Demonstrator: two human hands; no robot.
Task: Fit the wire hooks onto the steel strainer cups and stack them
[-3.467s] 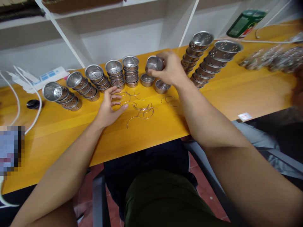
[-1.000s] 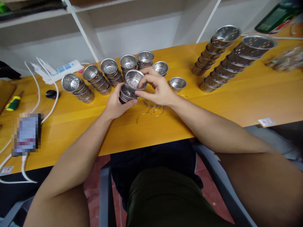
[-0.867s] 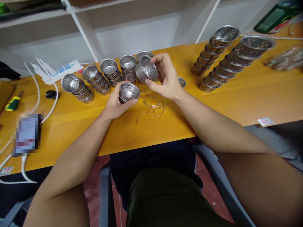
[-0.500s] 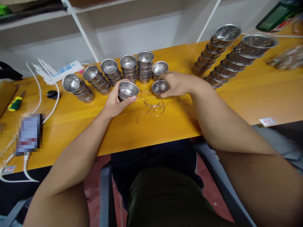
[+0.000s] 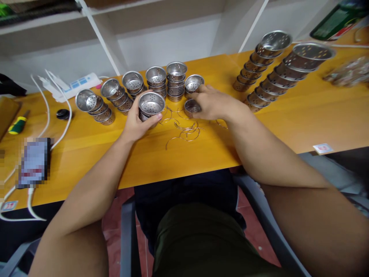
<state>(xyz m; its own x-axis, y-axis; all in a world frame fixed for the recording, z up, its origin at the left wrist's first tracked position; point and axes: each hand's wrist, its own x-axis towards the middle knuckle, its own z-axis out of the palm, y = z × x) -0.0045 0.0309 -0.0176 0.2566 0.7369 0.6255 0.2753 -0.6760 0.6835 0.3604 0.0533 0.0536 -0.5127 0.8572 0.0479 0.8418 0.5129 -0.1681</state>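
Note:
My left hand is wrapped round a short stack of perforated metal cups, tipped so that the top cup's holed bottom shows. My right hand is on a single perforated metal cup, thumb at its near side and fingers over its far rim; the hand hides the cup's right part. Just behind stands another perforated cup stack, close to my right fingertips. Several thin bent wires lie on the table between and in front of my hands.
Stacks of perforated cups line the back of the wooden table. Taller leaning stacks stand at right, near a plastic bag. At left are a phone on a cable, a power strip and a screwdriver.
My left hand has lifted its cups slightly up and left, and they are tilted more towards me. My right hand has moved a little left, covering more of its cup.

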